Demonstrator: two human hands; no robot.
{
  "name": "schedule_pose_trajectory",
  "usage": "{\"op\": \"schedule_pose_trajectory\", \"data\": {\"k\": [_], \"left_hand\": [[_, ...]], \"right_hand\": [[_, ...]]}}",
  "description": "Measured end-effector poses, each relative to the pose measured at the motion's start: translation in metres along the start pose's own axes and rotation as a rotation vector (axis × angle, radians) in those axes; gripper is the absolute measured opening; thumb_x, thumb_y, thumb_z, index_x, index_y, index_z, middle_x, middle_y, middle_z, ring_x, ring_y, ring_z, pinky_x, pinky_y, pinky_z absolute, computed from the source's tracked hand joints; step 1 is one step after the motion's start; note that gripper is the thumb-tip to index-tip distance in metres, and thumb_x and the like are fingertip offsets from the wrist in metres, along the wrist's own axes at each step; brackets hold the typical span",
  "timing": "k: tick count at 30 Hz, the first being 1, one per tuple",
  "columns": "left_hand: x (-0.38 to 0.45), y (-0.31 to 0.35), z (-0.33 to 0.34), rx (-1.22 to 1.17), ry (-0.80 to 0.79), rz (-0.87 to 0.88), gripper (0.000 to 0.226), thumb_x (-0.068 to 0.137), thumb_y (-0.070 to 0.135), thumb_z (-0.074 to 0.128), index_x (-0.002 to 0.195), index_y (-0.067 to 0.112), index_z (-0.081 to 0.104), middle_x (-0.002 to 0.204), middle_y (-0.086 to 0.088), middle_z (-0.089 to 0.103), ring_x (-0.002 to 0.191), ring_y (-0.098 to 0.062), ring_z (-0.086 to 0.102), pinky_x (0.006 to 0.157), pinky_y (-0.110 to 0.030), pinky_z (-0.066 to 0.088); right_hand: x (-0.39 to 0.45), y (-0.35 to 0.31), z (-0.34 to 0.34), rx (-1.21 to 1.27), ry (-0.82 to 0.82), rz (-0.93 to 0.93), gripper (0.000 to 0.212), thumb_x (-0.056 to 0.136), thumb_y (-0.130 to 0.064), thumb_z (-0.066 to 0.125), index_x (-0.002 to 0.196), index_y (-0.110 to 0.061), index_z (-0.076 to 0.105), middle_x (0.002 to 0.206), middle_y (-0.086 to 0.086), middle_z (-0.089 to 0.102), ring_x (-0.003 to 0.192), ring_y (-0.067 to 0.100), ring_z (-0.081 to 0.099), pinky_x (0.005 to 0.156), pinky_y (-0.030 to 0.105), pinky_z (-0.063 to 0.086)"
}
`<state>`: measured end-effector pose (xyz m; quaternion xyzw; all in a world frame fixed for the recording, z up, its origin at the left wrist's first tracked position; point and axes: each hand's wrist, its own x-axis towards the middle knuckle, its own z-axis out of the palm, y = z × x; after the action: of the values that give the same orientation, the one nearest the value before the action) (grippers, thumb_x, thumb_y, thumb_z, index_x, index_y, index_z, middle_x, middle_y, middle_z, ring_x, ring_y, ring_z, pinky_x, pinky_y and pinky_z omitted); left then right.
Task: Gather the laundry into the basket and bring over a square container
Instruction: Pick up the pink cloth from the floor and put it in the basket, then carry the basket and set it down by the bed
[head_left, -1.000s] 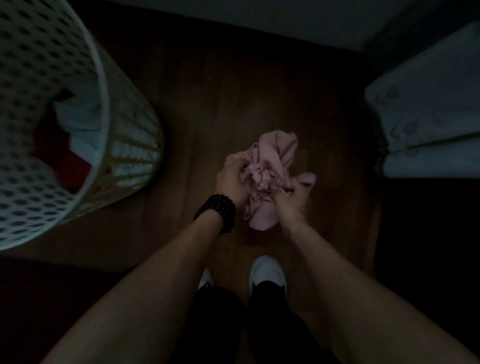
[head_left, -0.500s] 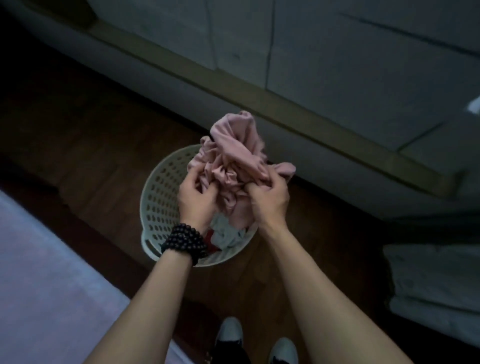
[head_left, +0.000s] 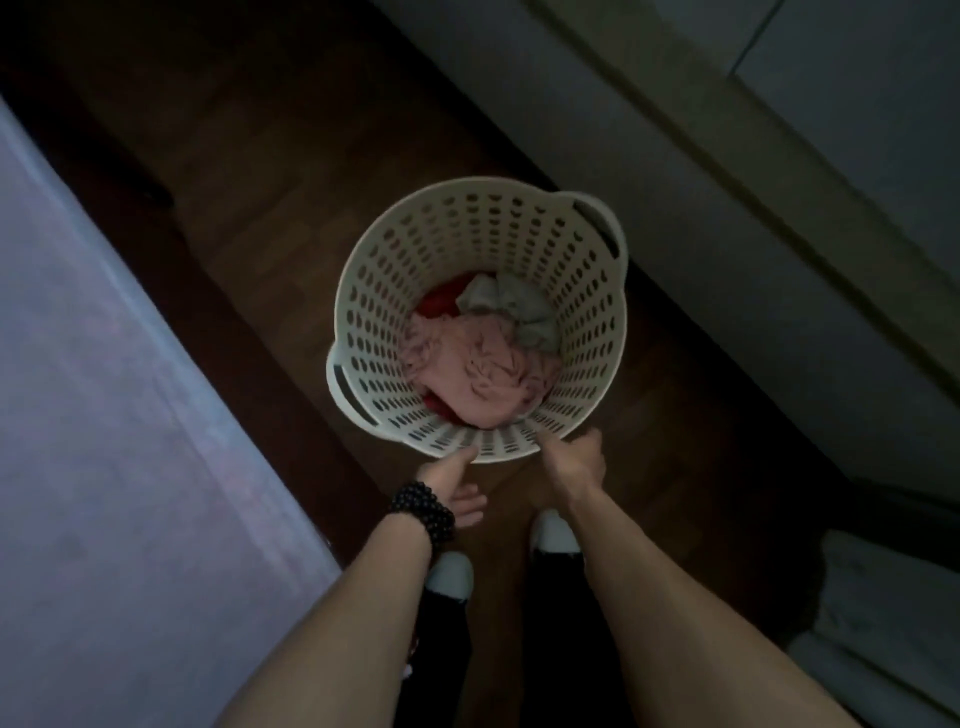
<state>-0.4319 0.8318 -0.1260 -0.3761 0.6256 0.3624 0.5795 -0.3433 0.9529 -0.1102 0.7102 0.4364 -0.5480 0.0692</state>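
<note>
— Where was the pink garment (head_left: 475, 366)?

— Down inside the white basket (head_left: 470, 218), crumpled on top of a red piece (head_left: 439, 304) and a grey one (head_left: 506, 306).

— And your hands?

— Both empty, fingers loose and apart. Your left hand (head_left: 457, 486), beads (head_left: 422, 508) on the wrist, and your right hand (head_left: 576, 462) hung at the near rim.

— The square container?

— Couldn't spot it.

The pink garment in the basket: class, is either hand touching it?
Apart. The head view shows the pink garment lying inside the basket, while the left hand and right hand sit outside its near rim.
</note>
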Motion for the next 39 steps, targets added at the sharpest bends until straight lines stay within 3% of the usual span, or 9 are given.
{"op": "schedule_pose_trajectory", "data": {"k": [4, 6, 9, 12, 15, 19, 24, 30, 39], "left_hand": [[0.048, -0.018, 0.021, -0.329, 0.088, -0.013, 0.078, 0.086, 0.036, 0.072, 0.152, 0.018, 0.035, 0.152, -0.016, 0.041, 0.133, -0.035, 0.049, 0.091, -0.046, 0.048], [0.064, -0.011, 0.036, -0.536, 0.089, 0.08, 0.064, 0.091, 0.017, 0.067, 0.149, 0.022, 0.039, 0.147, -0.014, 0.05, 0.131, -0.034, 0.052, 0.089, -0.047, 0.052], [0.075, -0.002, 0.049, -0.738, 0.186, 0.187, 0.058, 0.092, -0.011, 0.051, 0.139, 0.022, 0.043, 0.129, -0.014, 0.061, 0.116, -0.036, 0.062, 0.058, -0.047, 0.06], [0.072, 0.001, 0.052, -0.78, 0.193, 0.201, 0.065, 0.09, -0.02, 0.038, 0.139, 0.021, 0.046, 0.13, -0.015, 0.06, 0.115, -0.038, 0.062, 0.068, -0.055, 0.06], [0.044, 0.013, 0.039, -0.785, 0.159, 0.238, 0.063, 0.092, -0.018, 0.041, 0.139, 0.024, 0.049, 0.133, -0.014, 0.06, 0.118, -0.036, 0.062, 0.083, -0.059, 0.057], [-0.006, 0.073, 0.021, -0.801, 0.08, 0.304, 0.073, 0.087, -0.023, 0.041, 0.139, 0.028, 0.047, 0.136, -0.014, 0.056, 0.12, -0.041, 0.058, 0.068, -0.054, 0.061], [-0.087, 0.158, -0.022, -0.87, 0.08, 0.348, 0.081, 0.082, -0.025, 0.041, 0.146, 0.025, 0.041, 0.138, -0.017, 0.055, 0.119, -0.047, 0.057, 0.072, -0.059, 0.059], [-0.189, 0.284, -0.085, -0.965, 0.088, 0.45, 0.088, 0.082, -0.026, 0.037, 0.149, 0.03, 0.034, 0.144, -0.019, 0.048, 0.122, -0.051, 0.054, 0.085, -0.072, 0.049], [-0.288, 0.523, -0.188, -0.971, 0.106, 0.597, 0.086, 0.079, -0.027, 0.041, 0.145, 0.028, 0.034, 0.144, -0.017, 0.046, 0.123, -0.048, 0.054, 0.076, -0.065, 0.056]], "right_hand": [[0.046, 0.024, 0.017, 0.027, -0.044, 0.092, 0.068, 0.081, -0.026, 0.072, 0.141, -0.005, 0.046, 0.137, 0.017, 0.06, 0.124, 0.033, 0.06, 0.107, 0.04, 0.048], [0.068, 0.031, 0.023, 0.126, -0.072, 0.056, 0.058, 0.084, -0.015, 0.068, 0.139, -0.011, 0.051, 0.134, 0.013, 0.064, 0.109, 0.026, 0.067, 0.097, 0.033, 0.055], [0.083, 0.03, 0.029, 0.319, -0.119, 0.073, 0.058, 0.089, 0.005, 0.056, 0.143, -0.015, 0.049, 0.127, 0.013, 0.066, 0.083, 0.016, 0.068, 0.055, 0.018, 0.059], [0.082, 0.02, 0.03, 0.36, -0.119, 0.12, 0.06, 0.089, 0.009, 0.051, 0.143, -0.016, 0.047, 0.128, 0.016, 0.066, 0.085, 0.023, 0.069, 0.043, 0.021, 0.056], [0.061, -0.008, 0.031, 0.348, -0.163, 0.092, 0.062, 0.087, 0.006, 0.057, 0.143, -0.021, 0.051, 0.127, 0.014, 0.068, 0.09, 0.026, 0.072, 0.045, 0.02, 0.056], [0.022, -0.091, 0.039, 0.347, -0.238, 0.021, 0.071, 0.087, 0.006, 0.058, 0.147, -0.031, 0.046, 0.134, 0.01, 0.065, 0.114, 0.035, 0.067, 0.065, 0.033, 0.062], [-0.05, -0.2, 0.071, 0.317, -0.328, -0.069, 0.075, 0.088, 0.012, 0.053, 0.149, -0.03, 0.043, 0.134, 0.015, 0.063, 0.105, 0.037, 0.069, 0.054, 0.032, 0.062], [-0.14, -0.343, 0.127, 0.281, -0.39, -0.189, 0.083, 0.083, 0.019, 0.049, 0.15, -0.028, 0.042, 0.134, 0.02, 0.062, 0.115, 0.044, 0.065, 0.093, 0.064, 0.052], [-0.214, -0.573, 0.257, 0.324, -0.509, -0.265, 0.086, 0.078, 0.015, 0.062, 0.147, -0.032, 0.043, 0.134, 0.014, 0.063, 0.102, 0.038, 0.069, 0.063, 0.042, 0.062]]}}
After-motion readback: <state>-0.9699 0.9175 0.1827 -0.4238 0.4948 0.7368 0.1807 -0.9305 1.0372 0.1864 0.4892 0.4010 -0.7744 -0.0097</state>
